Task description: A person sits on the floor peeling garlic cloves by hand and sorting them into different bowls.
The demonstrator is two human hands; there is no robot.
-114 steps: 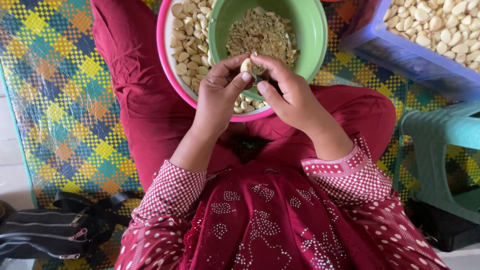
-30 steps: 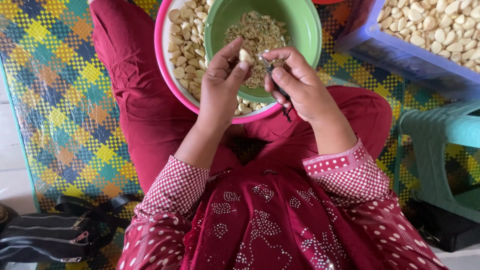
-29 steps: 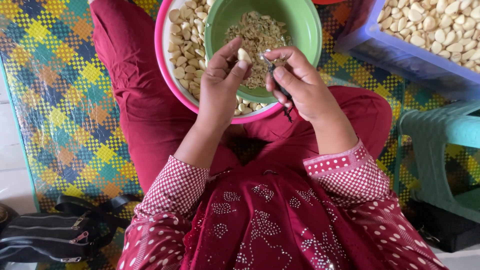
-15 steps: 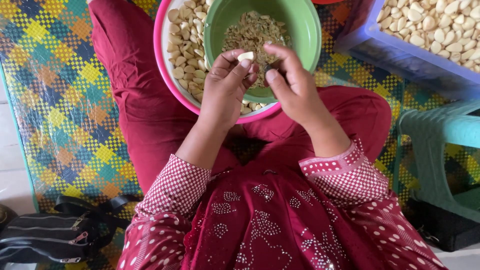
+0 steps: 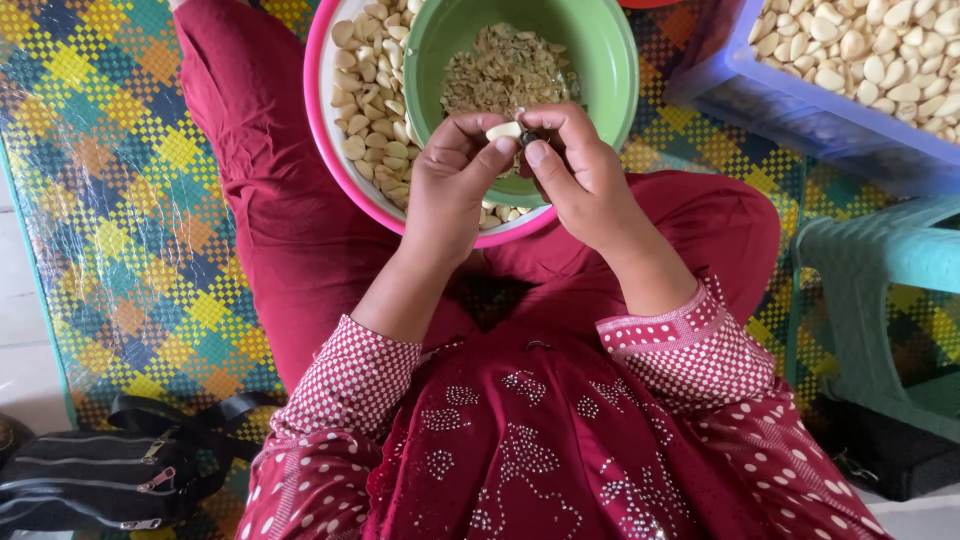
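The person sits on a woven mat [image 5: 130, 200] chequered in yellow, green, blue and orange, legs in dark red cloth, with both hands raised over two bowls resting in the lap. The left hand [image 5: 455, 190] has its grip pinched shut on a pale garlic clove [image 5: 503, 131], thumb and fingertips closed on the clove's left end. The right hand [image 5: 580, 175] meets it from the other side, its fingers curled tight around a small dark tool [image 5: 527, 136], of which only a bit shows between the fingertips, right against the clove. The clove is held in the air just above the near rim of the green bowl [image 5: 610, 60], which holds a heap of papery garlic skins [image 5: 505, 75]. The green bowl sits inside a wider pink bowl [image 5: 325, 130], and the gap between the two on the left side is filled with peeled garlic cloves [image 5: 370, 100]. Up to the right, well apart from the hands, a blue plastic crate [image 5: 800, 100] holds many more pale cloves. Below it stands a teal plastic stool [image 5: 880, 290]. A black bag [image 5: 100, 475] with straps lies on the mat's edge at the person's left. The sleeves are red with white dots, and the dress front carries small beaded patterns.
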